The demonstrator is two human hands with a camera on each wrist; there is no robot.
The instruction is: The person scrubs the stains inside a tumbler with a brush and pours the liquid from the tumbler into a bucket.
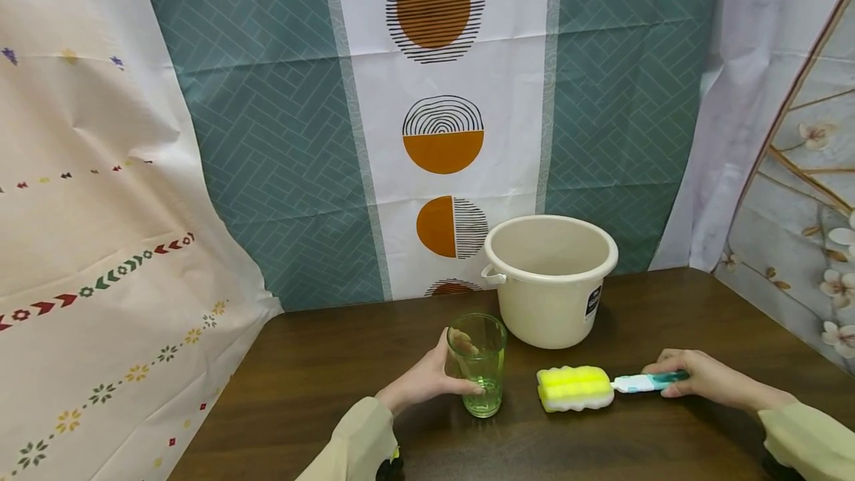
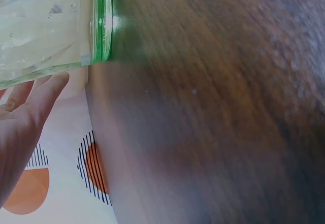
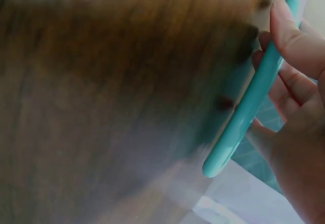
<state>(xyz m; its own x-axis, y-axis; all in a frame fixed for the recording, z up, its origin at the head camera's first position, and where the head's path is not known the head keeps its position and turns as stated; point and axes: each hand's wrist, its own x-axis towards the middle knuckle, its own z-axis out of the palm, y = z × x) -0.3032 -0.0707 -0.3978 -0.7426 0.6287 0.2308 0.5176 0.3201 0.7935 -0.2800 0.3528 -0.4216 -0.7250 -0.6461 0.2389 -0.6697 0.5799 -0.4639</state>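
A tall, green-tinted drinking glass [image 1: 484,370] stands upright on the brown table. My left hand [image 1: 430,377] holds it from the left, thumb low at the near side and other fingers showing through the glass behind. In the left wrist view, the base of the glass [image 2: 101,23] touches the wood and droplets cling to its wall. To the right lies a cleaning brush with a yellow and white sponge head [image 1: 574,389]. My right hand [image 1: 708,377] grips its white and teal handle [image 3: 244,109] between thumb and fingers, the head pointing left towards the glass.
Behind the glass and brush stands a cream plastic bucket [image 1: 551,295] with a side handle and a dark label. A patterned cloth [image 1: 267,132] hangs along the table's back edge. Printed sheets border the table [image 1: 320,362] on the left and right.
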